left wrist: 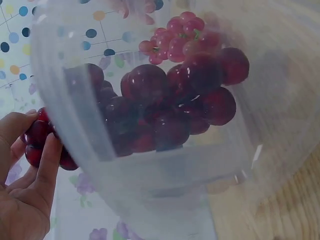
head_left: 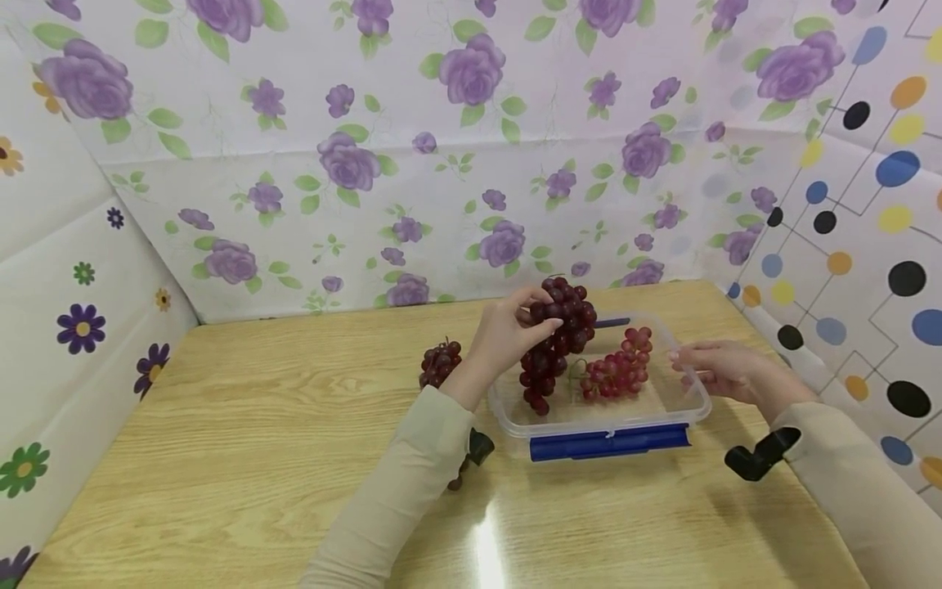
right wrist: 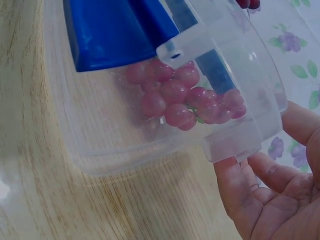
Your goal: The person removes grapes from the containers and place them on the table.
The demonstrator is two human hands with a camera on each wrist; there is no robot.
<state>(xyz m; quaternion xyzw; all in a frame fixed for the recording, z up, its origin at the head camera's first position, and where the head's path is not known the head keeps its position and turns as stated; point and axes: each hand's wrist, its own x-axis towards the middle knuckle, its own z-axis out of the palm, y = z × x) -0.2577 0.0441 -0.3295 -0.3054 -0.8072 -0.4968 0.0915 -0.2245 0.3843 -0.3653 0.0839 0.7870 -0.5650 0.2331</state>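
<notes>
Three bunches of grapes are in view: one dark bunch lifted over the box, one lighter red bunch lying inside it, and one dark bunch on the table. There is one clear plastic box with two blue latches, and two hands, left hand and right hand

third grape bunch half hidden by sleeve

Wooden table, floral-papered walls
</notes>
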